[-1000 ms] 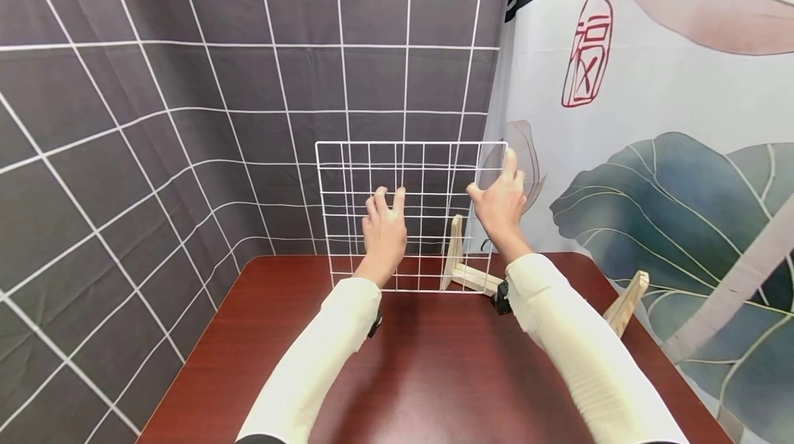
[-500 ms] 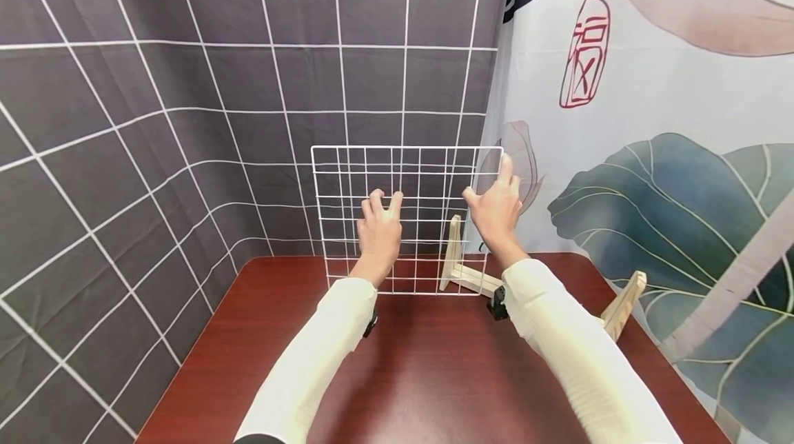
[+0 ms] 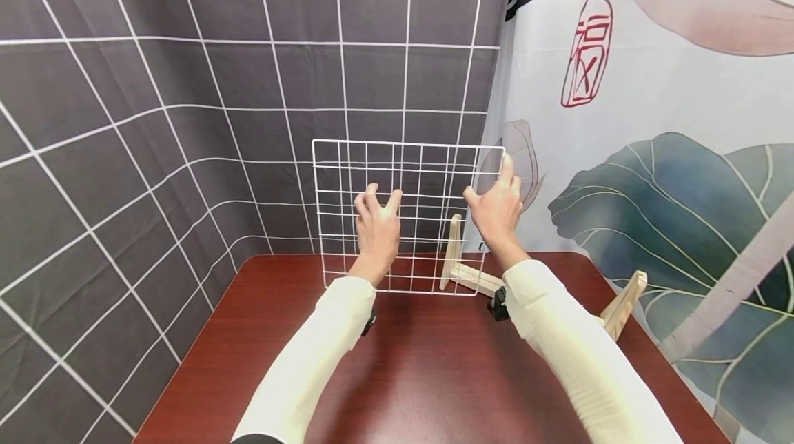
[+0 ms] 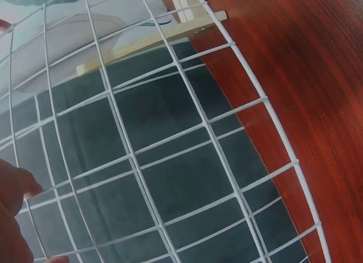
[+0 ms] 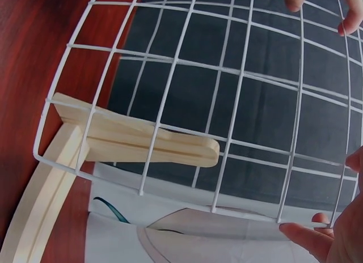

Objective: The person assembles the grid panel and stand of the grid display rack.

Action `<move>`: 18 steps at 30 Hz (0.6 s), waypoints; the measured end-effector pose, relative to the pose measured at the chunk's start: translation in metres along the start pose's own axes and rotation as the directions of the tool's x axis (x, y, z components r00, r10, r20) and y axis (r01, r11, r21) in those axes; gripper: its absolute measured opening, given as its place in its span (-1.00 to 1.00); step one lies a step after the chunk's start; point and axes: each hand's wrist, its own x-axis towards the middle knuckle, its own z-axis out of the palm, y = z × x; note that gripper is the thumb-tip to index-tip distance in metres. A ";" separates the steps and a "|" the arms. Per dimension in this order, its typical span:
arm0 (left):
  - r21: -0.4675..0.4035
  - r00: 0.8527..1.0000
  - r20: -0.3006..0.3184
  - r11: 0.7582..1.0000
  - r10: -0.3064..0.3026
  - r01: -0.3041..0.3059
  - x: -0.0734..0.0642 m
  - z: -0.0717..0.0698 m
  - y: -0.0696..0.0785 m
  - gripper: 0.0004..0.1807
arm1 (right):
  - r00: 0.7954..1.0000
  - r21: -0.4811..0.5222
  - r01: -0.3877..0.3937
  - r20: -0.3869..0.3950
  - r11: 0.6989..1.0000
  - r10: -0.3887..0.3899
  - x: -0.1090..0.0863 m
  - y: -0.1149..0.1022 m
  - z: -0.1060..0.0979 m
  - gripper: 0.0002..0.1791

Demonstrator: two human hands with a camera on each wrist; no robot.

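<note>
The right hand (image 3: 498,209) grips the white wire grid (image 3: 419,195) at its three-o'clock edge; the left hand (image 3: 378,234), fingers bent, lies at its middle, though whether clasping I cannot tell. The square-celled grid sits at twelve o'clock over a glossy red-brown table (image 3: 428,368). Behind its four-o'clock corner stands an L-shaped pale wooden piece (image 3: 453,251); farther back, creased grey cloth (image 3: 260,134).

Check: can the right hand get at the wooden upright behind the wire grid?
Likely not directly: the right hand holds the wire grid by its side edge, and the grid is in front of the wooden upright.
</note>
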 end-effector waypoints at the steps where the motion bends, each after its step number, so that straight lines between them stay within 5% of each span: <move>1: 0.001 1.000 -0.014 1.000 0.000 0.000 0.000 0.000 0.000 -0.52 | 1.000 0.000 -0.002 0.002 1.000 0.002 0.000 0.000 0.000 0.07; 18: 0.024 1.000 -0.016 1.000 0.013 -0.013 -0.001 0.001 -0.003 -0.48 | 0.998 0.017 0.022 0.051 1.000 -0.023 -0.001 0.011 -0.004 0.07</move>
